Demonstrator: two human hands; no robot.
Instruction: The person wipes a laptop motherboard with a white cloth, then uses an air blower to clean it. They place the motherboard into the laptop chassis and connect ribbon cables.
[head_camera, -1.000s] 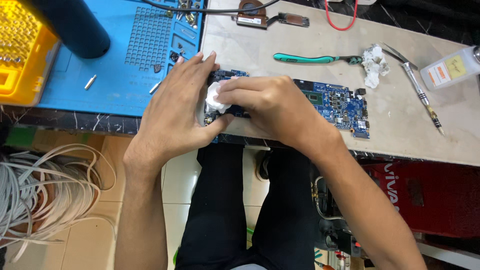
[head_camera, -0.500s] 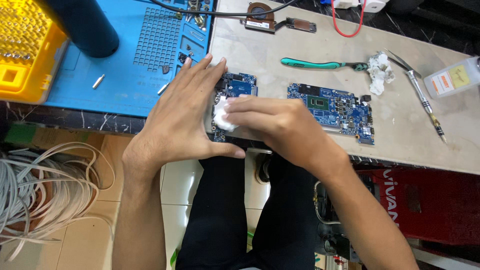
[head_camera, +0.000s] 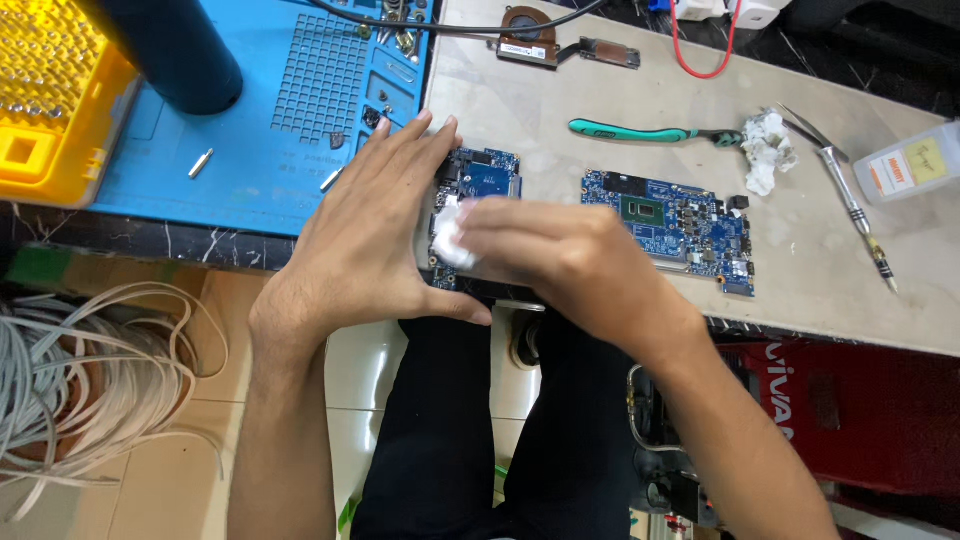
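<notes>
Near the worktop's front edge, left hand (head_camera: 365, 240) lies flat, fingers together, steadying the blue rectangular circuit board (head_camera: 480, 185); right hand (head_camera: 570, 260) fingers pinch a white wipe (head_camera: 450, 243) (board's long axis runs left-right).

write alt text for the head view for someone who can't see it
A right hand presses a small white wad onto a blue circuit board at the edge of a pale stone worktop, while the left hand lies flat, steadying it. A blue silicone mat lies alongside.

Orange-and-yellow-labelled clear bottle (head_camera: 908, 165), right.
</notes>
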